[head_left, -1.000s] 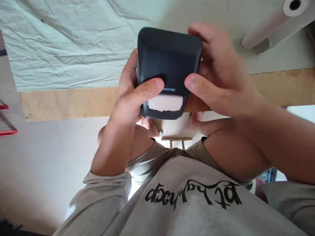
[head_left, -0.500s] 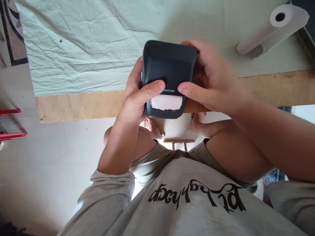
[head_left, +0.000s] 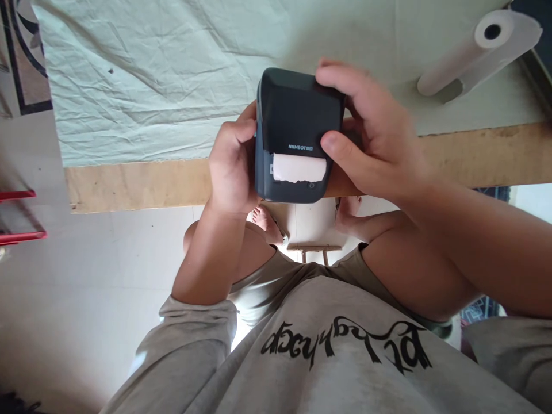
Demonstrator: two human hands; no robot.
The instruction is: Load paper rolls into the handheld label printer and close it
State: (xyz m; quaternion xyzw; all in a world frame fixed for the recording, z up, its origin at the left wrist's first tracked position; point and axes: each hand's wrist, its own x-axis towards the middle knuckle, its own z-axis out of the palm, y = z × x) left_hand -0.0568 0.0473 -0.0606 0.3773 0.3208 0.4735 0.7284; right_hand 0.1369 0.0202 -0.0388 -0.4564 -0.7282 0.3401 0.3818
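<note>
Between both hands is a dark label printer (head_left: pixel 302 109) marked NIIMBOT, held over the table's front edge. A torn-edged strip of white paper (head_left: pixel 299 168) sticks out of its slot, near a small power button. My left hand (head_left: pixel 233 161) grips the printer's left side, thumb on the side edge and the other fingers hidden behind or beneath. My right hand (head_left: pixel 375 126) clasps the right side, with the thumb on the front by the lettering and a finger at the top right corner.
A pale green wrinkled cloth (head_left: pixel 150 75) covers the table, whose bare wooden edge (head_left: pixel 142 185) faces me. At the right stands a large white paper roll (head_left: pixel 466 52), partly unrolled, beside a dark object. Red bars (head_left: pixel 21 237) show at the far left.
The left thumb has slid off the printer's front to its left side. The printer has shifted slightly right and turned a little, uncovering its lettering.
</note>
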